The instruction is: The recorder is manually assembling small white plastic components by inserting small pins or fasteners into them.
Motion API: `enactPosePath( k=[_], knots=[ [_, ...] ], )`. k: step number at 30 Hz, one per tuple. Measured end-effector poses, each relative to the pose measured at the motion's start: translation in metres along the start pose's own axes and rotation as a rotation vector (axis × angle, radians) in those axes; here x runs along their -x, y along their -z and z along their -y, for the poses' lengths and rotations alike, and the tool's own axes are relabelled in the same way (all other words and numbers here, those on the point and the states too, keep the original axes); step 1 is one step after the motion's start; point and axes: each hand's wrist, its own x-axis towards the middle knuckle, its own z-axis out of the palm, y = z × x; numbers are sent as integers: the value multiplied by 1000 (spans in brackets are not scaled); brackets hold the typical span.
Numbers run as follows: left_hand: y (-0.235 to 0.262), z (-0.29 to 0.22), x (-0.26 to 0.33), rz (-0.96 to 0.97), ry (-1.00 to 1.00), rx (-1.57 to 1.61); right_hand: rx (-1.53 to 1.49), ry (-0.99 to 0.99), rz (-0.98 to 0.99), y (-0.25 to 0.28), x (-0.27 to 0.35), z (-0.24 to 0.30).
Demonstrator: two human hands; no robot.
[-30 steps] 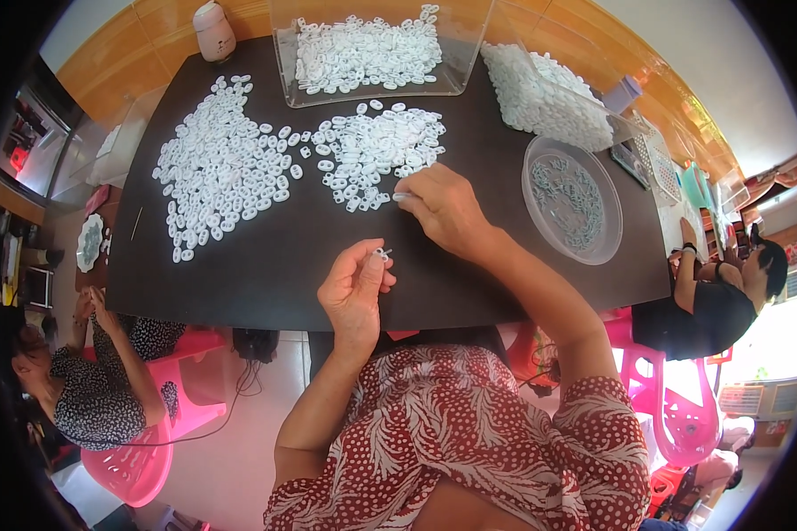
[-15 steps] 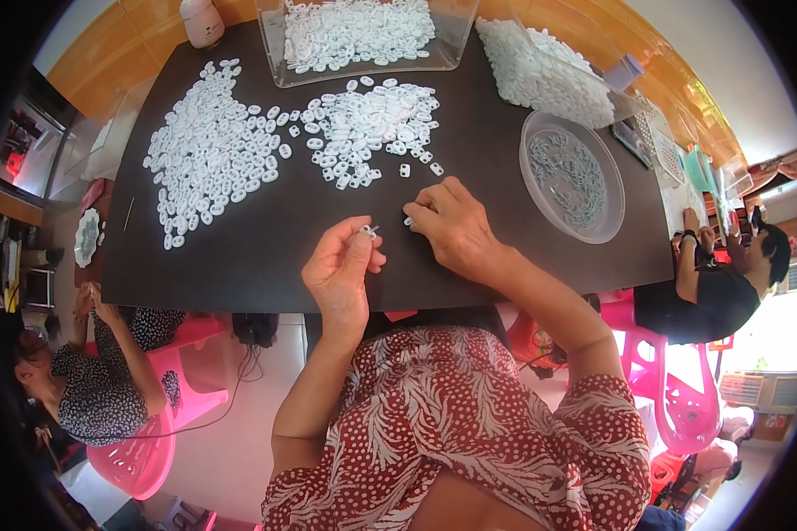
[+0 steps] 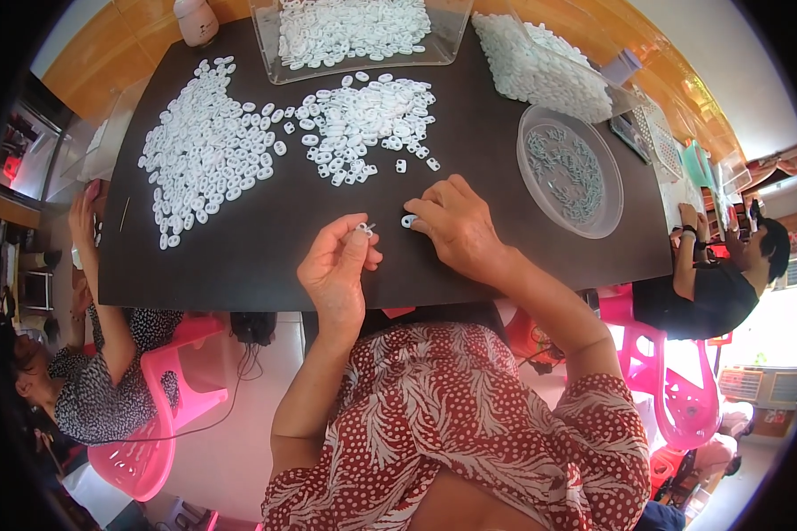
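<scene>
Raised near the table's front edge, my left hand (image 3: 335, 270) pinches a small white plastic piece (image 3: 362, 229) between thumb and fingers, a thin grey pin poking from it. To its right, my right hand (image 3: 460, 228) bends over the tabletop, fingertips closed on a white oval two-hole piece (image 3: 407, 221) whose left end shows. Beyond my hands lies a heap of small white two-hole pieces (image 3: 367, 124), with a few loose ones at its near edge. A larger heap of white oval pieces (image 3: 208, 146) spreads to the left.
A round clear tub (image 3: 583, 234) of grey-green pins (image 3: 562, 173) stands right on the dark table (image 3: 266, 274). Behind are a clear bin (image 3: 276, 78) and a tilted clear container of white pieces (image 3: 540, 75). Co-workers sit left (image 3: 106, 380) and right (image 3: 717, 283).
My right fingertips have shifted slightly, and more of the white oval piece shows. My left hand keeps its pinch. The co-worker at left has lifted an arm toward the table's left side.
</scene>
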Motion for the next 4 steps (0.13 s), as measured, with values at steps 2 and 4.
enactPosePath(
  k=[2,4],
  knots=[
    [1,0,0,0,-4,0,13,-4,38,-1,-1,1],
    [2,2,0,3,15,9,27,-9,75,-1,-1,1]
  ],
)
